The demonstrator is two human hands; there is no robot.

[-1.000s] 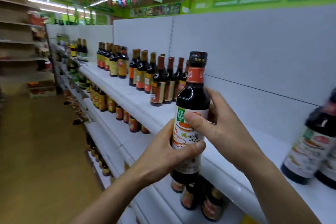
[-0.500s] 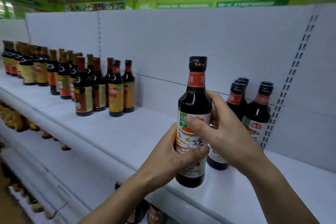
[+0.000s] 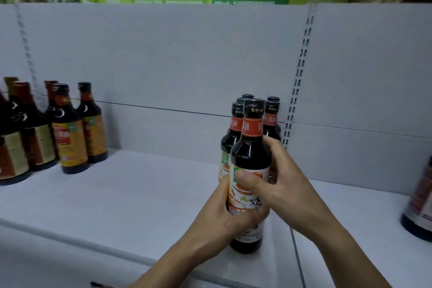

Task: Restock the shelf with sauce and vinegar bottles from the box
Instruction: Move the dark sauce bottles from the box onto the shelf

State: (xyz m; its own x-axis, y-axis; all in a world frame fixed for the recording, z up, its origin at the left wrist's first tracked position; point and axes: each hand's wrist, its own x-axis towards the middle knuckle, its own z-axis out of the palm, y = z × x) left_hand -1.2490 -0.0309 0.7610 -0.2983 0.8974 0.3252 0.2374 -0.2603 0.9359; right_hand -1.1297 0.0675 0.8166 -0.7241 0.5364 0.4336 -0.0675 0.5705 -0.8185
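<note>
Right of centre, we hold the bottle upright, left hand wrapped round its label and right hand clasping its shoulder, directly before the matching bottles standing on the shelf.

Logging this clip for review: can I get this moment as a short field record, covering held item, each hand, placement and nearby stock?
held item: dark sauce bottle, upright
left hand: grips its lower label
right hand: grips its upper body, thumb on label
placement: low over white shelf, before matching bottles; contact unclear
nearby stock: orange-label bottles, left
</note>
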